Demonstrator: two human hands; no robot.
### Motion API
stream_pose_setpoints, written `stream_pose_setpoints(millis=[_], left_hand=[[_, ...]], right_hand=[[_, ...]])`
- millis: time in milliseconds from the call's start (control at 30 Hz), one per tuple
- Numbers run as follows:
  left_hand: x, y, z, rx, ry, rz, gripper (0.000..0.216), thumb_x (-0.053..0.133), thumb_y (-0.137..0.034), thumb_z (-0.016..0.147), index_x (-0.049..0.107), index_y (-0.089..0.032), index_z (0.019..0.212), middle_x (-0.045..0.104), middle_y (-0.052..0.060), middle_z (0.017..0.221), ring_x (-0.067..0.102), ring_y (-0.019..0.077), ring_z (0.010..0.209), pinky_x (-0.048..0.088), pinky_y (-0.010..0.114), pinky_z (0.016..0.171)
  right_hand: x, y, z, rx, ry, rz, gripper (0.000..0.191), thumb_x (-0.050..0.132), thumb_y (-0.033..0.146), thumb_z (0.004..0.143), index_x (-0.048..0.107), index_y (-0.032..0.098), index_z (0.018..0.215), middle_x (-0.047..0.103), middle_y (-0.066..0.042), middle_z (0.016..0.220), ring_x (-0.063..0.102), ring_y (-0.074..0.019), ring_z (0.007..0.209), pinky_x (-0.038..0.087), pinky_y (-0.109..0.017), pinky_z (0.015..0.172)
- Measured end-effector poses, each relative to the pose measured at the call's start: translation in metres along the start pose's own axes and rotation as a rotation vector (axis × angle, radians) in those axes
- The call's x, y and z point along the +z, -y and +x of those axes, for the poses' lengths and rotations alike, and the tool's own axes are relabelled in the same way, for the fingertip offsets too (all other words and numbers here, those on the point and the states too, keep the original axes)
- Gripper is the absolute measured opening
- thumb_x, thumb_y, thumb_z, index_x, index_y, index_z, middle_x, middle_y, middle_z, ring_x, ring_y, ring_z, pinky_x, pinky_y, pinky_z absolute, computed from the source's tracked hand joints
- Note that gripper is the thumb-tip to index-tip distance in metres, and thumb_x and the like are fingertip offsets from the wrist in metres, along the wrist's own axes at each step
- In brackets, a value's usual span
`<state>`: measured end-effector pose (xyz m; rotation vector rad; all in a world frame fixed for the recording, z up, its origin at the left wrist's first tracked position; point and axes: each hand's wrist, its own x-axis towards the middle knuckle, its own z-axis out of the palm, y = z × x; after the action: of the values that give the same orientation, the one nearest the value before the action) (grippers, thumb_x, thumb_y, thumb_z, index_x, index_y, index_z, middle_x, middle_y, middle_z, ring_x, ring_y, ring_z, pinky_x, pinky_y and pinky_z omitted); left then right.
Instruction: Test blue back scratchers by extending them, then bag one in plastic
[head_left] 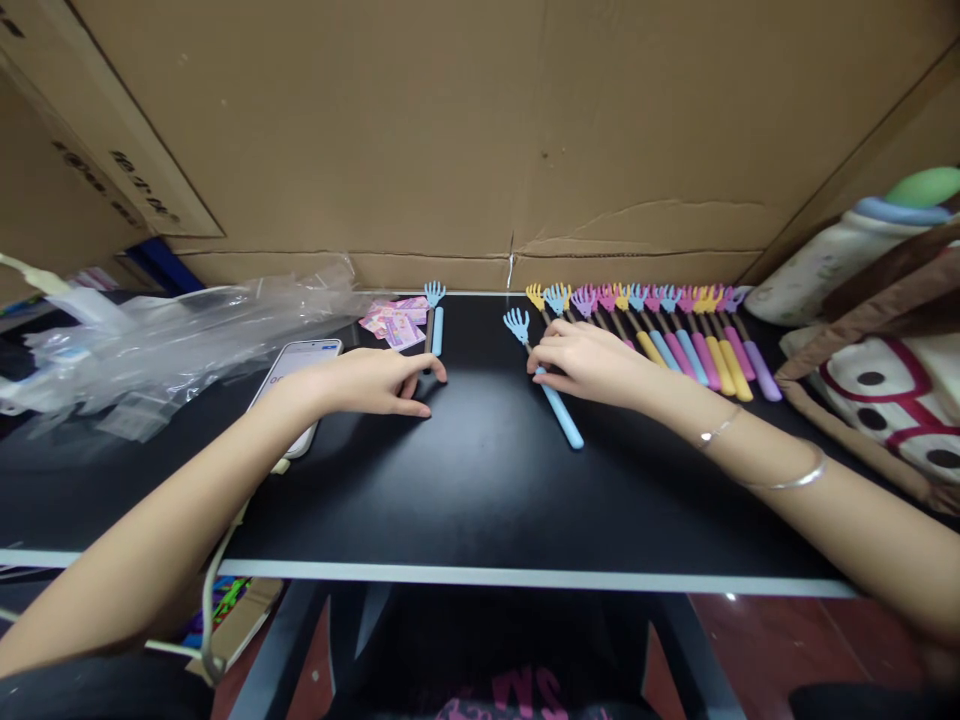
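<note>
"What's cut off or hidden?"
"The black table point(480, 490), at left; then the row of scratchers point(703, 362), partly behind the right hand point(570, 355)."
"And the hands?"
"The left hand point(386, 380) is half open, gripping nothing; the right pinches a blue scratcher point(562, 415), covering its neck."
"Its look?"
"Pale handle, splayed claw, aslant mid-table."

Light-blue back scratcher point(556, 408), black tabletop point(480, 490) (pale grey edge point(480, 573)), brown cardboard point(450, 130)

A black table point(465, 500) bears plastic bags point(255, 310), a phone point(304, 353), cards point(403, 332) and back scratchers point(706, 362).
</note>
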<state>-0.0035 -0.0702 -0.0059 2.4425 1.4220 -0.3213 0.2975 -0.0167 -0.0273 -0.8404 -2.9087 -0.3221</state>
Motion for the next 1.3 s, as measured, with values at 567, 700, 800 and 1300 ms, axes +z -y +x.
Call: stream_pose_setpoints(millis=[567,700,800,1300], left_hand=[[-0.002,-0.005,-0.001,0.005,-0.028,0.051,0.047,0.049,-0.051,0.089,0.046,-0.024,0.128,0.069,-0.001,0.083,0.063,0.0151,0.067,0.035,0.023,0.057],[-0.002,-0.006,-0.001,0.004,-0.025,0.061,0.047,0.048,-0.05,0.09,0.046,-0.023,0.128,0.069,-0.001,0.083,0.063,0.0149,0.067,0.035,0.023,0.056],[-0.002,-0.007,-0.002,0.0,-0.026,0.072,0.046,0.047,-0.05,0.09,0.045,-0.023,0.128,0.069,-0.001,0.083,0.063,0.0147,0.067,0.035,0.023,0.056],[0.0,-0.006,-0.001,0.013,-0.034,0.076,0.046,0.047,-0.052,0.091,0.047,-0.025,0.128,0.069,-0.002,0.081,0.063,0.0145,0.065,0.033,0.022,0.055]], right_hand=[[0.03,-0.047,0.039,0.192,-0.093,0.007,0.02,0.051,0.029,0.092,0.069,0.019,0.092,0.069,-0.008,0.095,0.051,-0.0246,0.095,0.041,-0.035,0.077],[0.03,-0.047,0.034,0.202,-0.114,0.015,0.021,0.052,0.032,0.091,0.07,0.019,0.092,0.066,-0.01,0.099,0.049,-0.0265,0.1,0.041,-0.037,0.08],[0.03,-0.049,0.031,0.201,-0.121,0.036,0.021,0.053,0.033,0.091,0.07,0.02,0.091,0.066,-0.01,0.099,0.05,-0.0268,0.1,0.042,-0.038,0.081],[0.02,-0.029,0.035,0.18,-0.177,-0.012,0.022,0.045,0.023,0.095,0.066,0.019,0.093,0.069,-0.01,0.095,0.05,-0.0248,0.095,0.039,-0.036,0.074]])
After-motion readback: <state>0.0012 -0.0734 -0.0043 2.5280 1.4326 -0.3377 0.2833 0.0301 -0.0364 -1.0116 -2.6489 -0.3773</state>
